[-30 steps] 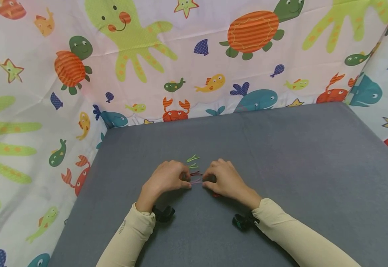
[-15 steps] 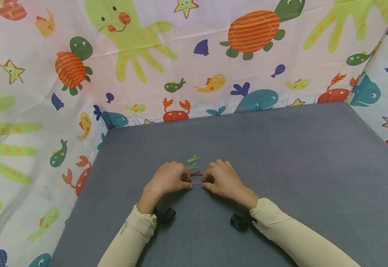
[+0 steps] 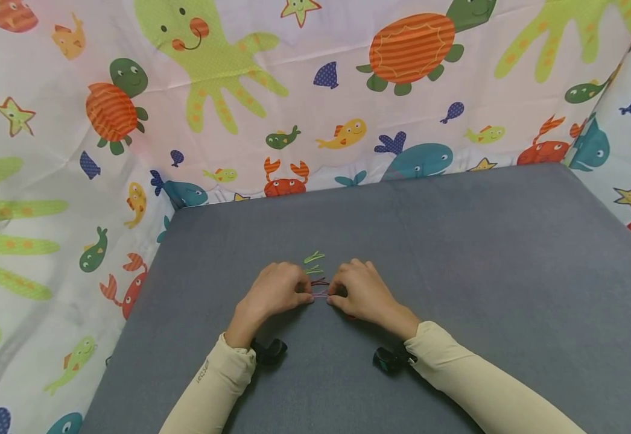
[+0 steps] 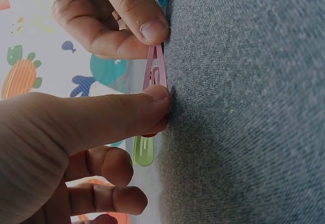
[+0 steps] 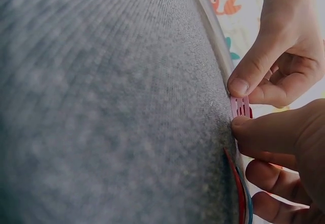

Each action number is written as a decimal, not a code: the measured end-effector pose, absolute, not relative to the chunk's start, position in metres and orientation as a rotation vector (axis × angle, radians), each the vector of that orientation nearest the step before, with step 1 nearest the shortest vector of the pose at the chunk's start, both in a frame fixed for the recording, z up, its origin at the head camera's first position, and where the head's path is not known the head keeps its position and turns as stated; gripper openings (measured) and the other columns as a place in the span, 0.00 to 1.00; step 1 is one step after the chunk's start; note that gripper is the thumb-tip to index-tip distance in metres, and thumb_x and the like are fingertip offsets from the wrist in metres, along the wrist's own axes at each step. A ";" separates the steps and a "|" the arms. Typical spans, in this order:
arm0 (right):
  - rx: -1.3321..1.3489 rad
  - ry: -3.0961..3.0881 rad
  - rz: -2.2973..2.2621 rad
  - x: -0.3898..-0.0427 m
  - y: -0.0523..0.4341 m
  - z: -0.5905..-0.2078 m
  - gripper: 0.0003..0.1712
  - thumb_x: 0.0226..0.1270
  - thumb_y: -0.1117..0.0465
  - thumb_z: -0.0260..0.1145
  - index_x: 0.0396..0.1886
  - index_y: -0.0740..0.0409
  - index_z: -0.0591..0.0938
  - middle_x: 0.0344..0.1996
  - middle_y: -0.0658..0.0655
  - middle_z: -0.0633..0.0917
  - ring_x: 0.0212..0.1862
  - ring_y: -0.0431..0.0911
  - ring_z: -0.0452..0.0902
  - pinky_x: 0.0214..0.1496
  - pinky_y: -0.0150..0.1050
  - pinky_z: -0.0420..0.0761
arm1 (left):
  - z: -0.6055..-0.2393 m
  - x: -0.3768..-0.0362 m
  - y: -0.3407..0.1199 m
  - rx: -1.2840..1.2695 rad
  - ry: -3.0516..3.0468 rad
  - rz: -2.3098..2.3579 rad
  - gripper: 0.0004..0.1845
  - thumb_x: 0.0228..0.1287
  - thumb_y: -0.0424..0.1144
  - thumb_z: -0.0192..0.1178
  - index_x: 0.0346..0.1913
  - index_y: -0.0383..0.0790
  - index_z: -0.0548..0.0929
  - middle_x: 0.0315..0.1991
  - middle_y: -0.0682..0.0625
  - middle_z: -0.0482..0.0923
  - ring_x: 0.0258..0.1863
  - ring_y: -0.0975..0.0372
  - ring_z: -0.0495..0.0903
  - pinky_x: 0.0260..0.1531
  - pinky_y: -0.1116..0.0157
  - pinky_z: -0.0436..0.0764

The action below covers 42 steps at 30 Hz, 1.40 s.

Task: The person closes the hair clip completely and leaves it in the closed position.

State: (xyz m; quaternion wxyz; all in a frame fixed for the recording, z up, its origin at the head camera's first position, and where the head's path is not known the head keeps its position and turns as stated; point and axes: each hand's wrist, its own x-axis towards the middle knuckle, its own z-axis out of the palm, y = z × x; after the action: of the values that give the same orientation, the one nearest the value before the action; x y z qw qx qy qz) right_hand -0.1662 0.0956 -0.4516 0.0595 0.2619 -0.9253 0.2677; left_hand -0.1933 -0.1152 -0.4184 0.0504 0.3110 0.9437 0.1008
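Both hands, the left hand (image 3: 272, 292) and right hand (image 3: 361, 290), pinch one pink metal snap hair clip (image 4: 154, 71) on the grey cloth-covered table (image 3: 456, 253), two green clips (image 3: 313, 263) lying untouched just beyond.

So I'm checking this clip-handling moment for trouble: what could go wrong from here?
The pink hair clip is pinched only at its two ends, by the left hand and the right hand, so it might spring loose. It could also knock the green clips or the dark red clip lying close by.
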 end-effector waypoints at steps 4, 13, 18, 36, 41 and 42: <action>0.797 -2.785 0.810 -0.166 0.096 -0.453 0.05 0.56 0.55 0.80 0.29 0.45 0.90 0.31 0.45 0.85 0.34 0.41 0.70 0.41 0.41 0.64 | -0.418 -0.193 -0.114 0.968 2.878 0.311 0.08 0.56 0.45 0.76 0.23 0.54 0.88 0.22 0.62 0.80 0.19 0.70 0.70 0.21 0.68 0.68; 0.810 -2.786 0.790 -0.166 0.098 -0.453 0.04 0.57 0.54 0.79 0.31 0.44 0.91 0.32 0.45 0.86 0.34 0.42 0.71 0.41 0.42 0.65 | -0.416 -0.192 -0.112 1.010 2.874 0.318 0.08 0.57 0.46 0.76 0.24 0.55 0.88 0.23 0.63 0.81 0.19 0.71 0.70 0.21 0.68 0.68; 0.810 -2.790 0.811 -0.166 0.102 -0.453 0.04 0.58 0.54 0.79 0.34 0.44 0.93 0.32 0.45 0.86 0.34 0.42 0.70 0.41 0.42 0.64 | -0.416 -0.192 -0.110 1.061 2.874 0.316 0.06 0.57 0.48 0.75 0.26 0.57 0.89 0.24 0.64 0.81 0.20 0.71 0.71 0.22 0.68 0.69; 0.791 -2.704 0.943 -0.167 0.123 -0.446 0.02 0.58 0.56 0.78 0.30 0.47 0.92 0.30 0.45 0.87 0.35 0.44 0.73 0.42 0.42 0.64 | -0.411 -0.194 -0.097 1.131 2.929 0.371 0.04 0.61 0.45 0.74 0.29 0.53 0.90 0.23 0.62 0.81 0.20 0.72 0.71 0.21 0.70 0.70; 0.782 -2.673 0.970 -0.170 0.131 -0.441 0.02 0.57 0.57 0.79 0.30 0.46 0.92 0.29 0.44 0.86 0.32 0.43 0.71 0.41 0.41 0.63 | -0.409 -0.193 -0.092 1.182 2.977 0.370 0.04 0.60 0.45 0.74 0.29 0.55 0.90 0.22 0.62 0.80 0.23 0.70 0.71 0.26 0.68 0.68; 0.776 -2.668 0.973 -0.170 0.133 -0.441 0.02 0.57 0.57 0.79 0.30 0.46 0.92 0.29 0.43 0.86 0.31 0.43 0.70 0.40 0.41 0.62 | -0.409 -0.193 -0.091 1.184 2.986 0.366 0.04 0.60 0.46 0.74 0.29 0.55 0.90 0.22 0.62 0.79 0.23 0.70 0.71 0.27 0.67 0.67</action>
State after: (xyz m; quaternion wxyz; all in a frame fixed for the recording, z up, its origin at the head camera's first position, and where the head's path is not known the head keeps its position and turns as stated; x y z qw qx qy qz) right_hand -0.1701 0.1329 -0.4407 0.0986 0.2623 -0.9018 0.3289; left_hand -0.1930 -0.0909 -0.4091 -0.0457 0.3658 0.9227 0.1130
